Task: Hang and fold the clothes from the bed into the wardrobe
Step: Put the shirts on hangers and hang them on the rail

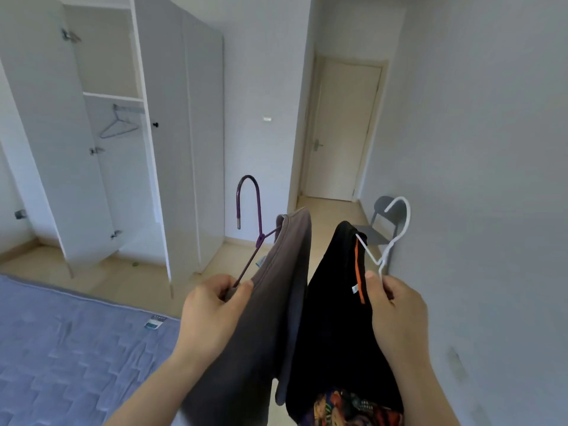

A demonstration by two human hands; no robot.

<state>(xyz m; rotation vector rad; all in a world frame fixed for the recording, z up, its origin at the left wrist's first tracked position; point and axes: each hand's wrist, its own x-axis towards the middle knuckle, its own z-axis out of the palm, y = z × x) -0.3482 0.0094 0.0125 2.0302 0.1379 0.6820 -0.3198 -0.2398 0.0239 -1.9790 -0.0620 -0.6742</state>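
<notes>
Open pale wood floor (138,272) ahead, hemmed by the corner of a blue quilted mattress (61,348) at lower left and a bare grey wall (491,149) at right. Beyond, a tall white wardrobe (203,118) with its left door (46,118) swung out, and a narrow passage to a closed cream door (344,127) past one grey plastic chair (376,232).

Three hangers, two garments. One pale hanger (118,127) on the wardrobe rail (129,109). Purple wire hanger (260,239) pinched with cloth in the left hand (212,302), carrying a plain grey-brown garment (276,302). White wire hanger (382,259) gripped in the right hand (396,305), carrying a black garment (332,318) with an orange stripe, a small white tag and a bright print low down. Both held up side by side, well apart from the wardrobe.
</notes>
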